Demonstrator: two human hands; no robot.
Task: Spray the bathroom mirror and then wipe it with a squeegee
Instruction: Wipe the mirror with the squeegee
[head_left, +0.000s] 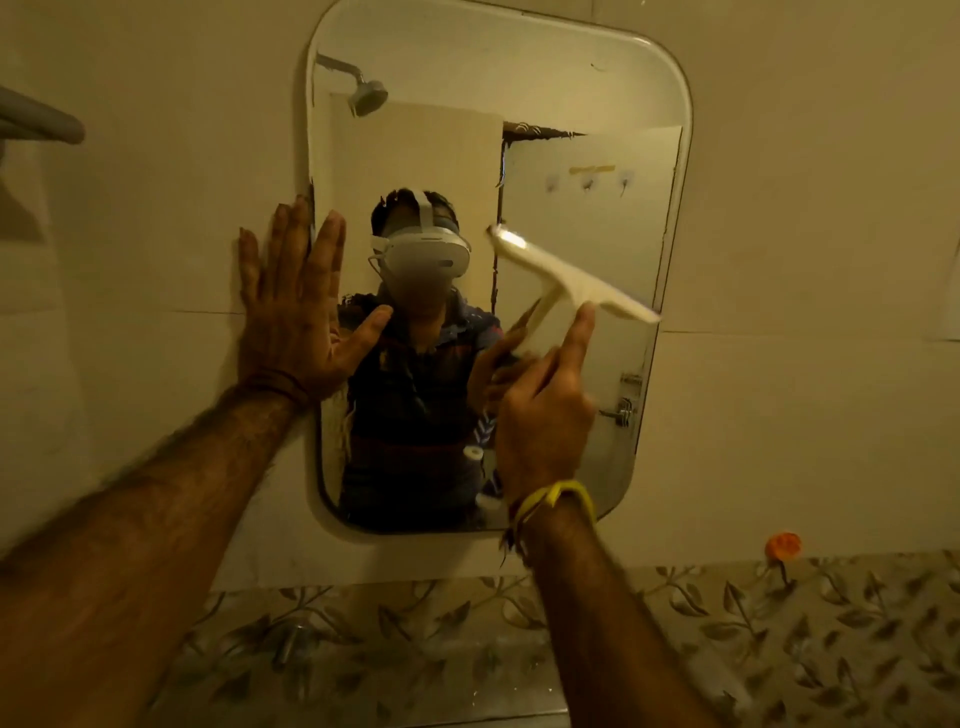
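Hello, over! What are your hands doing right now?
Left hand flat, open, on mirror's left edge. Right hand holding squeegee, blade slanted across glass. Nothing in the way.

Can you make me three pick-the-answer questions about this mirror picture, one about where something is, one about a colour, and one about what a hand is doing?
1. Where is the left hand?
A. Flat over the mirror's left edge and the wall
B. On the shower head
C. Hanging by the person's side

2. What colour is the band on the right wrist?
A. Blue
B. Yellow
C. Red

3. What is the right hand doing?
A. Resting open and empty
B. Holding a spray bottle
C. Gripping the squeegee by its handle

Answers:
1 A, its fingers spread across the rim of the mirror.
2 B, a yellow band circles that wrist.
3 C, its fingers close round the handle, blade in front of the glass.
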